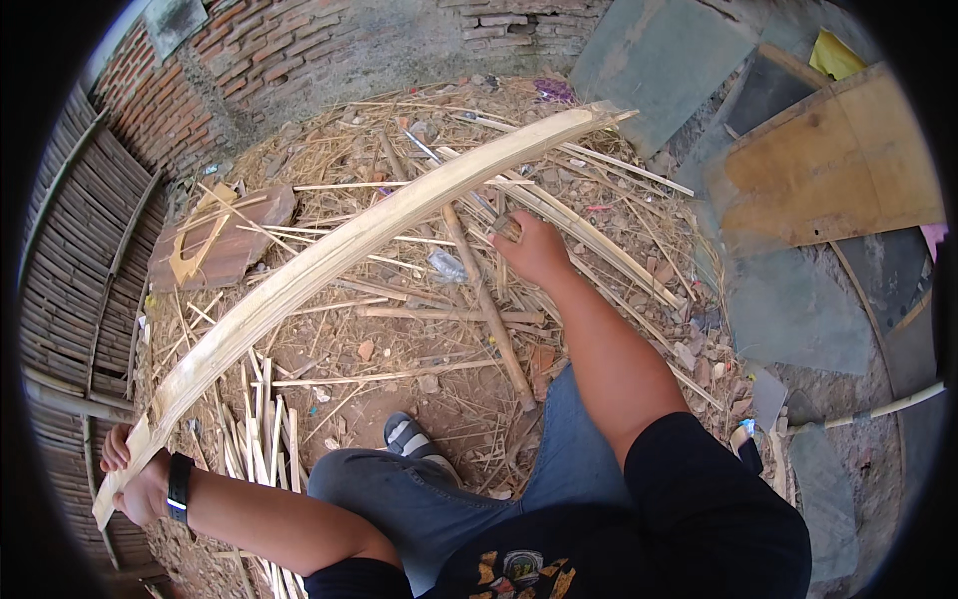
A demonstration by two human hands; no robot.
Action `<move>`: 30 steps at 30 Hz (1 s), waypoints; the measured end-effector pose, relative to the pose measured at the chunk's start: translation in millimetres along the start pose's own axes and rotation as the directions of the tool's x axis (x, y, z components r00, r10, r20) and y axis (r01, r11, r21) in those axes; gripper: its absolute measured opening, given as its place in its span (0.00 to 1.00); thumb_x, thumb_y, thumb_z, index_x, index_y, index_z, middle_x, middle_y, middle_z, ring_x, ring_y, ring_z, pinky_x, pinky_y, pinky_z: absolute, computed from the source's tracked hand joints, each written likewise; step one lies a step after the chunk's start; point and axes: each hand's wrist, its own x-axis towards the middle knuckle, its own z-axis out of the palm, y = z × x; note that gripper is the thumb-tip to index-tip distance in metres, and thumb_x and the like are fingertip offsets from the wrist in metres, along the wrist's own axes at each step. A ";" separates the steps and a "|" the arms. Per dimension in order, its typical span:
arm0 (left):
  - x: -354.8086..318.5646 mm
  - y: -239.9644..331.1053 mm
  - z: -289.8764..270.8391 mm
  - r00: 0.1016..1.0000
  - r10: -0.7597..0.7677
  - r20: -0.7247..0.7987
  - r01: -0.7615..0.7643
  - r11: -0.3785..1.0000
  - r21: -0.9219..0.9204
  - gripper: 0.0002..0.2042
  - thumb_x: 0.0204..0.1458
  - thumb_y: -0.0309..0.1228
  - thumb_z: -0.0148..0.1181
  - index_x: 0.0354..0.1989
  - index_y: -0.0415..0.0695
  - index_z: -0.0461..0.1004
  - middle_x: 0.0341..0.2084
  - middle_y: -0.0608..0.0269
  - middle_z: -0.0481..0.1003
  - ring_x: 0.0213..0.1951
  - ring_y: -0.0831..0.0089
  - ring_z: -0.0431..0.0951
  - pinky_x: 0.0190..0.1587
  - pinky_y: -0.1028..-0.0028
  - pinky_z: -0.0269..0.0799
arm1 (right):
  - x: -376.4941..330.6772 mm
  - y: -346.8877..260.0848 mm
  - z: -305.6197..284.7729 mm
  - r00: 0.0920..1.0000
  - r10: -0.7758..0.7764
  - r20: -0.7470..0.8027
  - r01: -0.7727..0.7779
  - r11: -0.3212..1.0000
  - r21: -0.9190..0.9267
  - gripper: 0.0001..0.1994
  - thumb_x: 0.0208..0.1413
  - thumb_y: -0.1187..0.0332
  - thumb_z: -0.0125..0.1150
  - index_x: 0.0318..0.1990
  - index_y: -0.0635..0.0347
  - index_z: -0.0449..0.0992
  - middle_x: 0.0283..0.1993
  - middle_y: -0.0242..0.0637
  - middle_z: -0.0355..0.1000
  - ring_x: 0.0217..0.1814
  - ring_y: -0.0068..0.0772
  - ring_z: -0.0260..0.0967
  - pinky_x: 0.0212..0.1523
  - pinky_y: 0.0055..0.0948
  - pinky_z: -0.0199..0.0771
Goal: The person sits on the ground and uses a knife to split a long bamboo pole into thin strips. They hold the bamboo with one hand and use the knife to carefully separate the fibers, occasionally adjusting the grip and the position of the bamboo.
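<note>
A long, pale split-bamboo slat (339, 240) runs from the lower left to the upper right, its far end ragged. My left hand (145, 484), with a dark band at the wrist, is closed around its near end. In front of me, my right hand (536, 250) grips the wooden handle of a long knife (507, 228). The thin blade points up and left, passing behind the slat, which hides part of it. Whether blade and slat touch, I cannot tell.
Thin split sticks (264, 429) are piled at the lower left. A round wooden pole (484, 304) lies among straw and scraps on the ground. A brick wall (329, 50) stands at the back, a bamboo-slat wall (75, 260) at left, and grey and brown sheets (828, 165) at right.
</note>
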 end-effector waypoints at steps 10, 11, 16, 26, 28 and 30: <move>-5.0 0.9 5.4 0.988 0.123 0.093 -0.135 0.982 0.136 0.19 0.56 0.50 0.36 0.28 0.45 0.59 0.17 0.63 0.56 0.19 0.70 0.57 0.22 0.70 0.53 | 18.1 24.2 -38.1 0.920 0.286 -0.270 -0.142 0.882 0.450 0.22 0.54 0.56 0.63 0.48 0.67 0.72 0.41 0.55 0.76 0.46 0.55 0.74 0.49 0.43 0.71; -6.0 -3.8 6.6 0.989 0.119 0.082 -0.130 0.980 0.148 0.19 0.56 0.50 0.36 0.28 0.45 0.59 0.17 0.63 0.56 0.19 0.70 0.57 0.22 0.70 0.54 | 12.6 18.9 -37.5 0.929 0.117 -0.351 -0.016 0.961 0.276 0.19 0.55 0.58 0.63 0.46 0.65 0.72 0.41 0.54 0.76 0.44 0.56 0.74 0.45 0.43 0.72; -4.0 -12.5 3.5 0.994 0.096 0.054 -0.107 0.962 0.251 0.18 0.56 0.49 0.38 0.28 0.45 0.60 0.18 0.63 0.57 0.20 0.70 0.57 0.21 0.70 0.54 | -21.8 -35.6 -19.6 0.952 -0.247 -0.181 0.256 0.966 0.031 0.18 0.53 0.61 0.65 0.46 0.61 0.68 0.35 0.48 0.76 0.37 0.54 0.75 0.37 0.46 0.74; -4.2 -8.9 3.0 0.988 0.070 0.134 -0.095 0.979 0.183 0.18 0.55 0.49 0.38 0.28 0.45 0.60 0.19 0.63 0.58 0.20 0.70 0.58 0.21 0.70 0.55 | 5.4 -0.4 -11.9 0.991 0.074 -0.113 -0.080 0.995 -0.052 0.17 0.52 0.64 0.64 0.45 0.60 0.67 0.34 0.52 0.75 0.39 0.56 0.75 0.40 0.50 0.75; -4.6 -10.8 0.0 0.992 0.066 0.111 -0.088 0.975 0.206 0.18 0.54 0.50 0.39 0.28 0.45 0.60 0.19 0.63 0.58 0.20 0.70 0.58 0.21 0.70 0.55 | -11.7 -11.1 -4.3 0.996 -0.007 -0.084 0.003 0.999 -0.048 0.17 0.52 0.64 0.64 0.45 0.61 0.68 0.34 0.53 0.75 0.39 0.57 0.75 0.39 0.49 0.74; -7.1 -13.4 0.9 0.992 0.112 0.059 -0.122 0.966 0.228 0.18 0.54 0.50 0.40 0.28 0.46 0.60 0.18 0.64 0.58 0.19 0.69 0.58 0.20 0.70 0.55 | -33.2 -43.2 7.5 0.978 -0.201 -0.053 0.198 0.978 -0.060 0.18 0.53 0.63 0.63 0.47 0.63 0.69 0.34 0.55 0.75 0.37 0.59 0.74 0.39 0.49 0.74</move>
